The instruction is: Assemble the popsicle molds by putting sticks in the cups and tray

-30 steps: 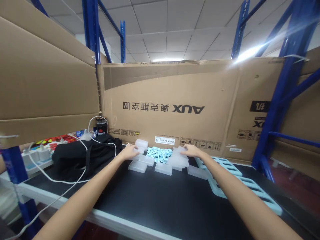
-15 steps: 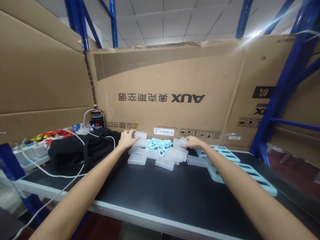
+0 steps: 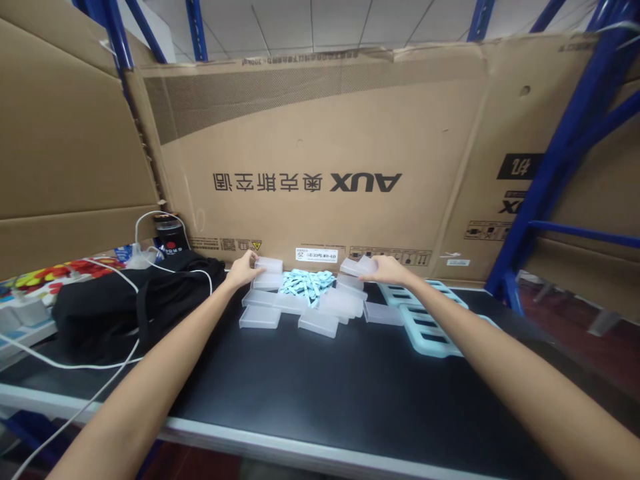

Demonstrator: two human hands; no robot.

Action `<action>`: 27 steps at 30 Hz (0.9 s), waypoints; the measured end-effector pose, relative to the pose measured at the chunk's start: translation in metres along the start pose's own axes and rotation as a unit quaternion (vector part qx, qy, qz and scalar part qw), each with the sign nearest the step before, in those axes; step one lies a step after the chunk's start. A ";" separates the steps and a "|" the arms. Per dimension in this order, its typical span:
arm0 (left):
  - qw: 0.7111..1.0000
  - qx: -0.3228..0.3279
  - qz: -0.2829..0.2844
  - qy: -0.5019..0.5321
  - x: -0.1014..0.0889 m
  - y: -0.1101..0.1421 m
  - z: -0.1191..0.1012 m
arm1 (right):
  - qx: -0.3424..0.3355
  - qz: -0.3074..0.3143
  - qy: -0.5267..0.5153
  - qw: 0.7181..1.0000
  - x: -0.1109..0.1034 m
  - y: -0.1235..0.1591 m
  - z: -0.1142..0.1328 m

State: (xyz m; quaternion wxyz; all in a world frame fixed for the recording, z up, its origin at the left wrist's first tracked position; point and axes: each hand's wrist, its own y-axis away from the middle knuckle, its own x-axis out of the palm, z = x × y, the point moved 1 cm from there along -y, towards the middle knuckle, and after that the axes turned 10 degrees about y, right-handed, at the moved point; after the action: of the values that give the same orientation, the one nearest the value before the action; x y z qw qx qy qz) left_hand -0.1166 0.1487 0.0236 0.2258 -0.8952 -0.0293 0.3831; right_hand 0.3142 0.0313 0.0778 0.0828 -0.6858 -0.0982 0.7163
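Observation:
A loose group of translucent plastic boxes (image 3: 317,323) lies around a heap of small light-blue pieces (image 3: 306,285), which look like flat plastic strips. At the left of the group, my left hand (image 3: 243,270) has its thumb and fingers closed on the end of a translucent box (image 3: 269,265). Across the heap, my right hand (image 3: 389,269) pinches another translucent box (image 3: 356,267), tilted and raised above the box beneath it. Some of my fingertips are hidden behind the boxes.
Light-blue slotted trays (image 3: 425,333) lie under my right forearm. On the left are a black cloth bag (image 3: 115,313), white cables (image 3: 75,365), a dark jar (image 3: 171,233) and a power strip (image 3: 23,310). A large cardboard sheet (image 3: 300,133) stands behind the black tabletop (image 3: 280,393).
The view has shifted, so most things sit further left. My right hand has raised its box and tilted it. My left hand now closes on the box at the back left.

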 end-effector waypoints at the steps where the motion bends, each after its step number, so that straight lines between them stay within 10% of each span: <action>1: 1.000 0.006 -0.006 0.009 0.000 0.001 -0.001 | -0.002 -0.001 -0.001 1.000 0.000 0.000 0.000; 15: 0.984 0.153 0.032 0.082 0.010 0.019 -0.050 | -0.046 0.060 0.036 0.996 0.009 -0.020 0.033; 20: 0.961 0.248 0.119 -0.022 0.021 0.025 -0.071 | -0.103 -0.008 0.084 0.991 -0.001 -0.024 0.063; 27: 0.960 0.202 0.117 -0.153 0.031 0.033 -0.085 | -0.186 0.053 0.169 0.967 0.011 -0.045 0.095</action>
State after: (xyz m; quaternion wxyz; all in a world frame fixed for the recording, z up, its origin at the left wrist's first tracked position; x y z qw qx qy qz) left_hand -0.0393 0.0939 0.0402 0.3486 -0.7588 0.1193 0.5371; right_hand 0.2182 0.0751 0.0820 -0.0689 -0.8043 -0.1779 0.5628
